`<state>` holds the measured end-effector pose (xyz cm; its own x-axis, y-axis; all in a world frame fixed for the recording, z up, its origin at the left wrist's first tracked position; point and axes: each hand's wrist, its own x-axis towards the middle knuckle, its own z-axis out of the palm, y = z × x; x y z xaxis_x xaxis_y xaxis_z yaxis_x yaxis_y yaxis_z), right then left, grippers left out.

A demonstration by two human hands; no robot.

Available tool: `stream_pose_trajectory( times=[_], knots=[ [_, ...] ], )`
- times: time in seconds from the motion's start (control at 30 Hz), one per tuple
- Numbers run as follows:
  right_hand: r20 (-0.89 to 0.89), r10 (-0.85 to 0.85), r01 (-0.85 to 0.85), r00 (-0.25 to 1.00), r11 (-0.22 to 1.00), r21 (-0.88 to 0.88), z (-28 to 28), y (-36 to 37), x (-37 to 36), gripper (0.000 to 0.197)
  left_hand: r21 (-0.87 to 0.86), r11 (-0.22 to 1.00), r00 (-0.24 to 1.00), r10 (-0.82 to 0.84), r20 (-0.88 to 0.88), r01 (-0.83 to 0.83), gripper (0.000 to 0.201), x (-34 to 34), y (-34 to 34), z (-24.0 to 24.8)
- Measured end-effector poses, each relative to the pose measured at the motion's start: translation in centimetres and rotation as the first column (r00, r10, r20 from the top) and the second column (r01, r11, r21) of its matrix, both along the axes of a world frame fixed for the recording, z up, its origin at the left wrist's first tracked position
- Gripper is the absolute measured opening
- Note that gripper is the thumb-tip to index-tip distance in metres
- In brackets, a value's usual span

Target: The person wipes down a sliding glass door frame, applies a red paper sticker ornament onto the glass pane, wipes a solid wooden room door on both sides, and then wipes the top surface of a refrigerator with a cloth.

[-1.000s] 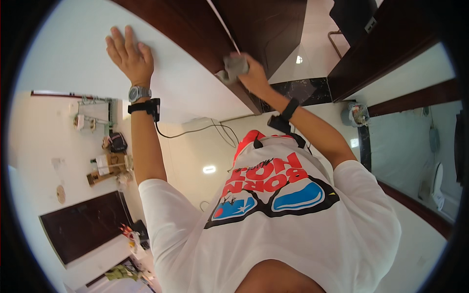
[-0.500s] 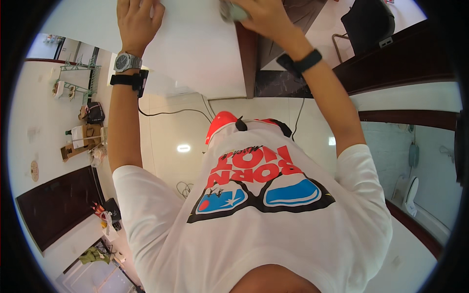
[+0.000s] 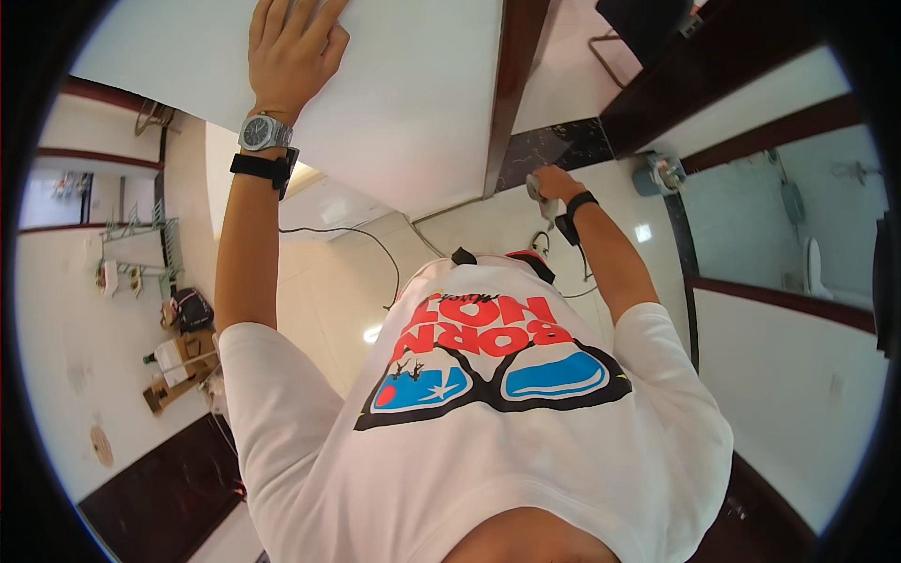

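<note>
Bin (image 3: 646, 180): pale, indistinct contents (image 3: 671, 172) | left grip (image 3: 295, 64) spread on white wall (image 3: 413, 89) | right grip (image 3: 558, 184) pinching grey cloth (image 3: 535, 190)

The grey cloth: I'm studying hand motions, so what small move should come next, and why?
Perhaps lift the right hand with the grey cloth toward the dark door frame: in this view, pale floor shows between cloth and frame, while the left hand seems braced on the white wall.

The pale, glossy floor (image 3: 314, 291) carried a grey bin (image 3: 646, 179) near a doorway. A dark chair (image 3: 640, 28) stood beyond the black marbled threshold (image 3: 554, 152).
</note>
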<state>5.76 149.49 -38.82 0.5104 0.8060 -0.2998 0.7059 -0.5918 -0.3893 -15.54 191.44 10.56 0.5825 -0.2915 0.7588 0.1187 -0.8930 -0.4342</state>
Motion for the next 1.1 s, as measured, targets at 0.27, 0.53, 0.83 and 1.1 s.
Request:
stream_pose_trajectory(
  times=[0.27,0.53,0.83,1.1],
  knots=[
    [-0.291,-0.519,0.454,0.804,0.851,-0.266,-1.1,-20.0,-17.3,0.053,-0.336,0.94,0.993,-0.089,-0.081,0.057,0.061,-1.8,0.3,-13.6],
    [-0.326,-0.597,0.321,0.733,0.727,-0.608,-3.5,-29.8,-26.7,0.066,-0.853,0.139,0.705,-0.505,-0.498,-0.503,0.027,-30.1,-14.1,-47.2],
    [-0.344,-0.38,0.25,0.858,0.896,-0.367,-3.2,-19.1,-15.8,0.058,-0.767,0.074,0.653,-0.477,-0.589,-0.638,0.026,-33.1,-17.8,-41.0],
    [-0.453,-0.073,0.18,0.888,0.964,0.197,1.7,-3.7,-14.9,0.07,-0.894,0.17,0.866,-0.23,-0.445,-0.414,0.026,-22.8,-19.5,-32.0]
  ],
)
